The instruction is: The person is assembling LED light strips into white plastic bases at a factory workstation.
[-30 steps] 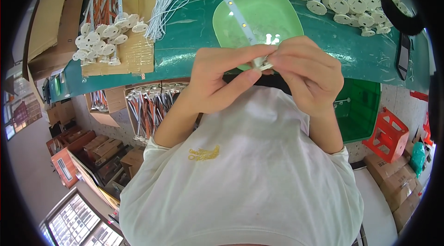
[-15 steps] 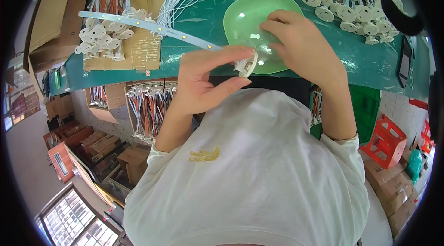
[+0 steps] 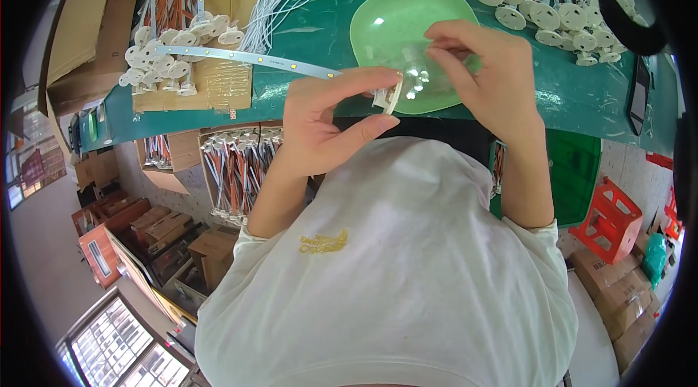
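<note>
My left hand [image 3: 327,118] grips a round white end cap [image 3: 395,94] by its rim, between thumb and fingers. A pale LED strip [image 3: 276,62] with small yellow chips runs leftward from behind those fingers, toward the cardboard. To the right, my right hand [image 3: 487,70] hovers over a light green plate [image 3: 374,20], its thumb and forefinger pinched together. Whatever sits in that pinch, if anything, is too small to make out. Shiny spots show on the plate close to the cap; I cannot tell small parts from glare.
White cords [image 3: 273,16] lie coiled on cardboard [image 3: 236,81] beside a heap of capped strips [image 3: 163,60]. More capped strips [image 3: 542,5] pile up at the far right of the green table [image 3: 320,5]. A dark phone-like slab [image 3: 638,96] rests near the right edge. Below stands a red stool [image 3: 609,220].
My right hand has lifted off the plate's middle and moved slightly right, its fingertips now together. The free end of the LED strip has swung lower and to the right; the left hand keeps its grip.
</note>
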The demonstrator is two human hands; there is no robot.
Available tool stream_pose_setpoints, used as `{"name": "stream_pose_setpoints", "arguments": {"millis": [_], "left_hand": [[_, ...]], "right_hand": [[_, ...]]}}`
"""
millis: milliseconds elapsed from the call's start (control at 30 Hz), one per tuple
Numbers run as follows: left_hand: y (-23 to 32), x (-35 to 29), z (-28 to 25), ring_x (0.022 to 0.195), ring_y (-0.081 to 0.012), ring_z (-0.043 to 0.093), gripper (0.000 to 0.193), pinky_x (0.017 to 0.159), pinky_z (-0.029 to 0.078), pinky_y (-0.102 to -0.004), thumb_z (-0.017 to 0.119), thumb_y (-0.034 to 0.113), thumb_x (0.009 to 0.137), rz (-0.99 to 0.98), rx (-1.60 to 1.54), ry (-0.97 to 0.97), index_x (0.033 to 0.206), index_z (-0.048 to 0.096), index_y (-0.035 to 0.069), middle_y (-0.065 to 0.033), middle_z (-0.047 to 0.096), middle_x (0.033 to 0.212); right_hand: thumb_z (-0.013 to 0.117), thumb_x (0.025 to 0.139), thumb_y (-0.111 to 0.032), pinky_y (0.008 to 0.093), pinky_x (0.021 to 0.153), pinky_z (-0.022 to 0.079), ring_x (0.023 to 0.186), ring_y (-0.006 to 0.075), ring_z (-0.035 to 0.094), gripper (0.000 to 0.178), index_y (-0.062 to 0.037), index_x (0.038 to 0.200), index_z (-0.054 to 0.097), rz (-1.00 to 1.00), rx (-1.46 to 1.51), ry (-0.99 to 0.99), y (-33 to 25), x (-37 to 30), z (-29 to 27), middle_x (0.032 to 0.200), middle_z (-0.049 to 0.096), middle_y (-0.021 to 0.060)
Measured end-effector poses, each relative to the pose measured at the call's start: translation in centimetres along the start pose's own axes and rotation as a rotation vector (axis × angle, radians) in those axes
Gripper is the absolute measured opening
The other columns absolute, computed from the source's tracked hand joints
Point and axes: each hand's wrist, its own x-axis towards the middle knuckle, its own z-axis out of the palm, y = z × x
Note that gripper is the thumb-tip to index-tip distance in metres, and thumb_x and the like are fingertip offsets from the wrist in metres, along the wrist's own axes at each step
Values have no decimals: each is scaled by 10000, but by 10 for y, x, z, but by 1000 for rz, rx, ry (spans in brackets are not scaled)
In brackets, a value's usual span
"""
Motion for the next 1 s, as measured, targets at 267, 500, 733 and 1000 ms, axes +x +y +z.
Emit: {"name": "stream_pose_setpoints", "arguments": {"millis": [267, 500, 733, 1000], "left_hand": [[1, 1, 13, 867, -189, 688, 397, 783, 537, -287, 761, -35, 761, -31, -87, 27, 1146, 661, -46, -157, 708, 1089], [8, 4, 19, 1017, -262, 659, 413, 878, 548, -374, 689, -83, 828, -51, -360, 115, 1226, 577, -104, -221, 648, 1169], [9, 5, 30, 1085, -272, 640, 428, 914, 536, -379, 689, -85, 826, -32, -368, 135, 1236, 566, -106, -237, 636, 1191], [8, 6, 35, 1076, -268, 645, 433, 905, 542, -379, 700, -81, 821, -49, -367, 113, 1233, 571, -103, -242, 635, 1193]], "right_hand": [[693, 802, 82, 254, 721, 540, 834, 158, 677, 92, 51, 888, 703, 118, 440, 189, -3, -19, 1, 917, 709, 104], [683, 791, 135, 260, 754, 525, 874, 184, 655, 140, 74, 916, 693, 170, 843, 238, -24, -38, 14, 979, 688, 151], [695, 794, 93, 265, 683, 523, 771, 180, 665, 113, 41, 894, 692, 27, 657, 361, -28, -42, 33, 895, 705, 119], [686, 801, 118, 268, 716, 512, 825, 186, 657, 127, 71, 919, 674, -19, 639, 317, -24, -49, 33, 925, 696, 140]]}}
